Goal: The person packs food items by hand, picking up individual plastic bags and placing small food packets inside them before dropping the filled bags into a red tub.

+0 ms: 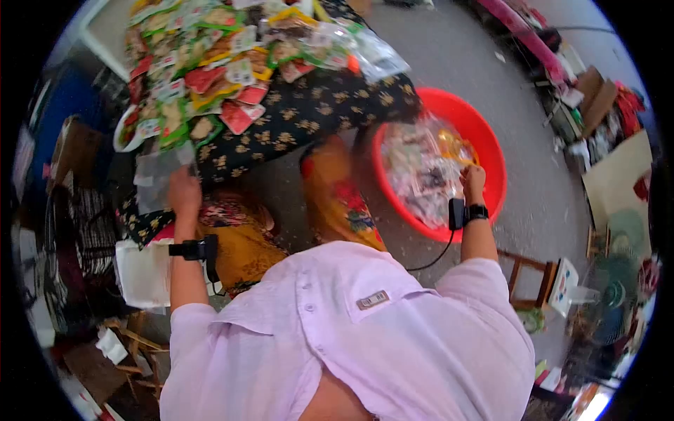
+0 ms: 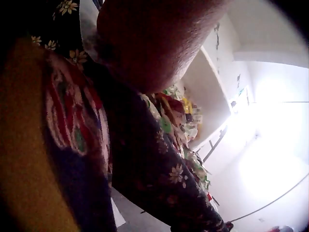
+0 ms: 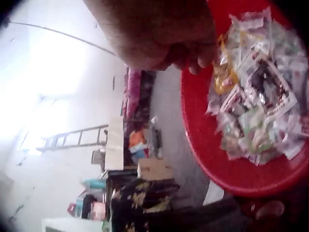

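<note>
1. Left hand (image 1: 184,191): grip grasping a clear plastic bag (image 1: 152,177) at the near edge of the flower-print-draped counter (image 1: 295,119).
2. Right hand (image 1: 474,182): inside the red basin (image 1: 496,140), just beside a yellow packet (image 3: 225,79); I cannot tell whether its grip holds it.
3. Clear packets (image 3: 260,96) fill the basin; colourful packets (image 1: 210,77) cover the counter.

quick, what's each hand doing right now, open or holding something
Left hand: holding a clear plastic bag.
Right hand: at a yellow packet; whether it grips it cannot be told.
</note>
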Demonstrator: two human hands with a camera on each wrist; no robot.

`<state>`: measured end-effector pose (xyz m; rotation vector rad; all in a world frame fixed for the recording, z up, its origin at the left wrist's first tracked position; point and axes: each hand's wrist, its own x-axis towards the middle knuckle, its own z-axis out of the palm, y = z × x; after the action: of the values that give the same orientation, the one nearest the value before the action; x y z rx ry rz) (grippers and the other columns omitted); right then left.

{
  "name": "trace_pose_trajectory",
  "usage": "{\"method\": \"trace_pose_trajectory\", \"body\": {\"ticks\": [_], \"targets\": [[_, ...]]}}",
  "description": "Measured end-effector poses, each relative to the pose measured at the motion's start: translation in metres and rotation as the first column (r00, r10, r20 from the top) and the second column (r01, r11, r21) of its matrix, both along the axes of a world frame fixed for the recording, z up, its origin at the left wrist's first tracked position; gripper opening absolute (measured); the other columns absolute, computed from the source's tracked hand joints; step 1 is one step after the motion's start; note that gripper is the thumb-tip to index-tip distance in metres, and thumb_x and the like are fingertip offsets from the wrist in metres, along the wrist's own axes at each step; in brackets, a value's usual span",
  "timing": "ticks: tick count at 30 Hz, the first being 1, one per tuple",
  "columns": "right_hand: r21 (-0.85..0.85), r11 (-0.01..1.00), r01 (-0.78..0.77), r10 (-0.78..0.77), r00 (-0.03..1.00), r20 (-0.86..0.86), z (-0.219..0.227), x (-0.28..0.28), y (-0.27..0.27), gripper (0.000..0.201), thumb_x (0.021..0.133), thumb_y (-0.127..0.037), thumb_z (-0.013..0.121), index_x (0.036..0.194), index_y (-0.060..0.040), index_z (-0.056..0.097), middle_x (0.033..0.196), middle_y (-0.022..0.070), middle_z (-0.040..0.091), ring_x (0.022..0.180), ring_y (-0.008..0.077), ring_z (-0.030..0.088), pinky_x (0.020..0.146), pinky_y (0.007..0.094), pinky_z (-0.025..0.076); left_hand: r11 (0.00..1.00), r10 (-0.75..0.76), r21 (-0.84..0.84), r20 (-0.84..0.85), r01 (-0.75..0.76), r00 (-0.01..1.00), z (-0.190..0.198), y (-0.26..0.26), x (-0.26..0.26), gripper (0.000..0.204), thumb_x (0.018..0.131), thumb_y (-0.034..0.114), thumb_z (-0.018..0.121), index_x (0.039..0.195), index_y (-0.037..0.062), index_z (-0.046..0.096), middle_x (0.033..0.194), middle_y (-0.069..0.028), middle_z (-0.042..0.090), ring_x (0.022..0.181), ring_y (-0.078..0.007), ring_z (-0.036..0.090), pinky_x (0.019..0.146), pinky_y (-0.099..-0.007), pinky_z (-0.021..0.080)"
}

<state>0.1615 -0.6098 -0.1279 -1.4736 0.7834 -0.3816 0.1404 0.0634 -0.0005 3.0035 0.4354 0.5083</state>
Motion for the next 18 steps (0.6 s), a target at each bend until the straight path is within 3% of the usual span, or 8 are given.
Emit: {"method": "trace_pose_trajectory", "body": {"ticks": [5,7,8,9,10,13,15,18], "targets": [[-0.104,0.952,-0.288,0.298,0.948,0.109,0.083,0.041,0.111,0.017,0.072,-0.017,0.051,0.083,-0.0041,0.049,0.073,0.0047,0.053,0.063,0.0126,0.051,0.050,0.0218,0.042,0.997,-0.057,-0.037,0.143,0.063,0.988,-0.004,0.001,-0.002,0.026,0.069,0.013,0.044,0.093,0.0080,0.051,0.083,-0.0152,0.051,0.075,-0.0344,0.048,0.064,-0.0438,0.039],[-0.128,0.920,-0.371,0.391,0.897,0.208,0.106,0.057,0.161,0.014,0.074,-0.015,0.049,0.078,-0.0020,0.052,0.069,0.0055,0.054,0.062,0.0126,0.052,0.051,0.0222,0.040,0.997,-0.069,-0.022,0.170,0.073,0.983,-0.006,0.005,-0.003,0.025,0.069,0.012,0.045,0.093,0.0076,0.051,0.082,-0.0149,0.050,0.074,-0.0344,0.049,0.063,-0.0439,0.039],[-0.106,0.906,-0.410,0.423,0.875,0.234,0.126,0.059,0.190,0.014,0.075,-0.016,0.049,0.079,-0.0022,0.052,0.068,0.0046,0.054,0.062,0.0121,0.051,0.052,0.0220,0.040,0.998,-0.063,-0.018,0.162,0.067,0.985,-0.005,0.004,-0.003,0.025,0.069,0.012,0.045,0.092,0.0073,0.051,0.082,-0.0148,0.050,0.074,-0.0344,0.049,0.062,-0.0438,0.039],[-0.246,0.834,-0.494,0.540,0.823,0.179,0.123,0.068,0.202,0.015,0.075,-0.016,0.049,0.081,-0.0023,0.051,0.070,0.0046,0.055,0.062,0.0115,0.051,0.051,0.0218,0.040,0.998,-0.057,-0.015,0.153,0.059,0.987,-0.003,0.002,-0.003,0.024,0.069,0.012,0.045,0.092,0.0071,0.051,0.082,-0.0148,0.050,0.074,-0.0344,0.049,0.062,-0.0438,0.039],[-0.289,0.820,-0.493,0.557,0.802,0.213,0.147,0.063,0.238,0.015,0.075,-0.015,0.050,0.082,-0.0021,0.051,0.070,0.0050,0.054,0.061,0.0112,0.051,0.051,0.0212,0.040,0.992,0.017,-0.120,-0.085,-0.027,0.996,0.009,-0.002,-0.003,0.032,0.074,0.017,0.045,0.105,0.0072,0.047,0.097,-0.0148,0.049,0.088,-0.0330,0.046,0.070,-0.0438,0.039],[-0.082,0.689,-0.720,0.696,0.626,0.350,0.154,0.068,0.301,0.015,0.076,-0.012,0.050,0.085,-0.0016,0.048,0.070,0.0037,0.052,0.064,0.0099,0.050,0.053,0.0206,0.039,0.997,-0.046,-0.060,0.123,0.054,0.991,-0.002,0.002,-0.003,0.024,0.069,0.013,0.045,0.091,0.0072,0.051,0.083,-0.0143,0.051,0.073,-0.0338,0.049,0.062,-0.0442,0.040],[-0.115,0.611,-0.783,0.787,0.586,0.195,0.156,0.068,0.341,0.017,0.075,-0.013,0.051,0.086,-0.0008,0.048,0.071,0.0040,0.052,0.066,0.0114,0.050,0.055,0.0233,0.040,0.995,-0.020,-0.096,0.070,0.027,0.997,0.003,0.001,-0.007,0.024,0.069,0.014,0.046,0.092,0.0076,0.051,0.084,-0.0139,0.051,0.074,-0.0338,0.049,0.062,-0.0441,0.040],[-0.239,0.549,-0.801,0.823,0.467,0.325,0.132,0.081,0.395,0.018,0.075,-0.015,0.052,0.086,-0.0005,0.049,0.071,0.0056,0.053,0.066,0.0131,0.050,0.057,0.0270,0.041,0.991,-0.001,-0.130,0.071,0.010,0.998,0.002,0.005,-0.004,0.025,0.070,0.015,0.045,0.093,0.0081,0.051,0.085,-0.0133,0.051,0.075,-0.0335,0.049,0.063,-0.0439,0.040]]}}
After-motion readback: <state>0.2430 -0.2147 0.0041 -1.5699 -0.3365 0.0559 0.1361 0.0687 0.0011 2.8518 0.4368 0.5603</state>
